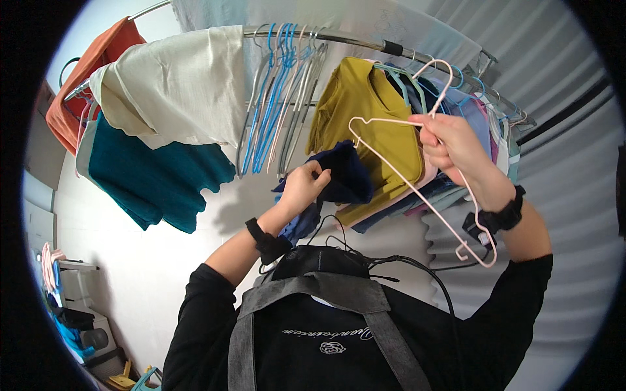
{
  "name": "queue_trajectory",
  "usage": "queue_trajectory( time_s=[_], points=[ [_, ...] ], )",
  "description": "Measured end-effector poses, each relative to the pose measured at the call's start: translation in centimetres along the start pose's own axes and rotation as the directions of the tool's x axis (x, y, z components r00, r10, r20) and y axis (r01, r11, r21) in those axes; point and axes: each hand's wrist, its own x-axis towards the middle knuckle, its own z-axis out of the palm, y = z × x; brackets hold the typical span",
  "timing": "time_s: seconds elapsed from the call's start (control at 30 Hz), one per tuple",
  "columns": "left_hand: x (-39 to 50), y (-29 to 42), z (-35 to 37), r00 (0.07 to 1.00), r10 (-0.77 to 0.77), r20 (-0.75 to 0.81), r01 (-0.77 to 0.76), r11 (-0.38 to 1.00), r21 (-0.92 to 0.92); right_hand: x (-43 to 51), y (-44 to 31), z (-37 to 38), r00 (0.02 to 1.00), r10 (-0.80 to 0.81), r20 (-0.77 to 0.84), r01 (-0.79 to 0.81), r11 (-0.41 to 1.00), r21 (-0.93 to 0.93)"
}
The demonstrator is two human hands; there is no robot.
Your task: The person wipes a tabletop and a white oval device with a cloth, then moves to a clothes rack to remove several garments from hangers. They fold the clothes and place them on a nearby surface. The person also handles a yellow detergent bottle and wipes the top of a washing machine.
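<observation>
My right hand (452, 146) is closed around a pale pink clothes hanger (415, 188), just below its hook; no garment hangs on it. Near the middle, my left hand (305, 185) grips the edge of a dark navy garment (345, 171), which hangs down by my wrist in bunched folds. Behind the navy cloth and the pink hanger, a mustard-yellow top (362, 117) hangs on a light green hanger (403, 80). Just beyond my left hand, several bare blue, pink and grey hangers (276, 102) hang close together.
A metal clothes rail (342, 37) runs across the top. On its left are a cream cloth (195, 73), a teal garment (151, 171) and an orange garment (63, 110). More hung clothes (469, 117) and a grey curtain (547, 195) are at the right. Cables lie against my chest.
</observation>
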Motion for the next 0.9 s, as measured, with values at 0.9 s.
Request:
queue_trajectory(
  time_s=[0.9],
  points=[
    [0.0,-0.2,1.2,0.998,0.045,-0.036,-0.043,0.998,0.056,-3.4,-2.1,-3.7,0.99,-0.143,0.015,0.143,0.989,0.033]
  ],
)
